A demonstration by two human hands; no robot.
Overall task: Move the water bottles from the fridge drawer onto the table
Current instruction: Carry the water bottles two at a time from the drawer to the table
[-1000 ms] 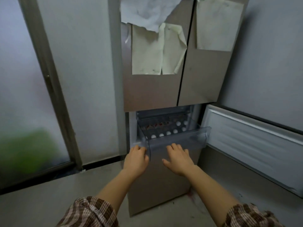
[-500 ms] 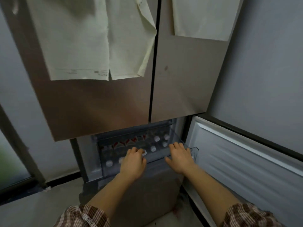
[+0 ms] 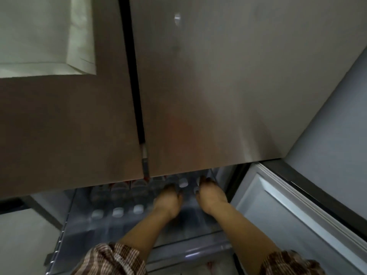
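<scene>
Both hands, left (image 3: 168, 199) and right (image 3: 211, 193), deep in the fridge drawer (image 3: 190, 253) among lying water bottles (image 3: 117, 197), caps toward viewer; fingers curled, grip impossible to tell.

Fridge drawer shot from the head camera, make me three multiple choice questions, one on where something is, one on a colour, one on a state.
1. Where are both hands?
A. On the upper doors
B. Down in the drawer among the bottles
C. On the floor

2. What colour are the bottle caps?
A. White
B. Green
C. Black

3. How is the drawer?
A. Shut
B. Lifted out
C. Pulled open

Answers: 1 B, the left hand and right hand reach into the drawer. 2 A, the bottle caps look white. 3 C, its bottles lie exposed below the upper doors.
</scene>
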